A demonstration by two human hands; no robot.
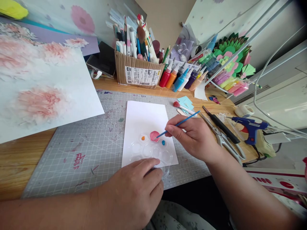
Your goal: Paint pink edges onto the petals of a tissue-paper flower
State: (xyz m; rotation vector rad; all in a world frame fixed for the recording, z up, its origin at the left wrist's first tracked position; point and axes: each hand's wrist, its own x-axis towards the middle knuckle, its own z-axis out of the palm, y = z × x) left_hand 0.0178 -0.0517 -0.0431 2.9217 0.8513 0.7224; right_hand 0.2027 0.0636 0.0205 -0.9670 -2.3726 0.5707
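My right hand [192, 137] is closed in a pinch round a thin blue paintbrush [183, 121], whose tip is in the pink paint [154, 136] of a clear plastic palette [136, 148]. Orange paint [143, 138] and blue paint [163, 142] sit in wells on either side of the pink. Under the palette lies a white sheet of paper [146, 115]. At the palette's near edge is my left hand [141, 188], its fingers bent and pressed together, the index fingertip on the rim; its thumb is hidden.
A grey cutting mat [96, 137] covers the wooden desk. Flower-patterned sheets [79, 95] lie left. A cardboard box [120, 68] of pens and small paint bottles [166, 76] stand behind. Scissors [222, 137], a black-handled knife [225, 127] and a blue glue gun [251, 127] lie right.
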